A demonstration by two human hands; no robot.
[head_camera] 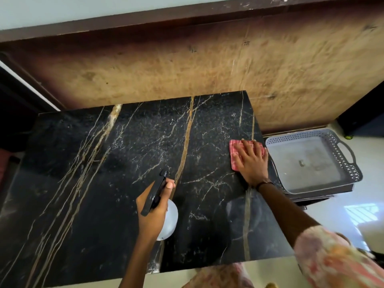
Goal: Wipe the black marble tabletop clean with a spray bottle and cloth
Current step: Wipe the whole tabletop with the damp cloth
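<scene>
The black marble tabletop (116,163) with gold and white veins fills the middle of the view. My left hand (152,213) grips a spray bottle (169,221) with a pale translucent body and a black trigger head, held above the table's centre, nozzle pointing away from me. My right hand (252,161) lies flat, fingers spread, pressing a red-and-white checked cloth (234,154) onto the marble near the right edge. Most of the cloth is under the palm.
A grey plastic tray (349,163) with a lattice rim and handles sits on a low dark surface just right of the table. A worn brown wooden panel (187,69) stands behind the table. Pale floor (353,215) shows at the right.
</scene>
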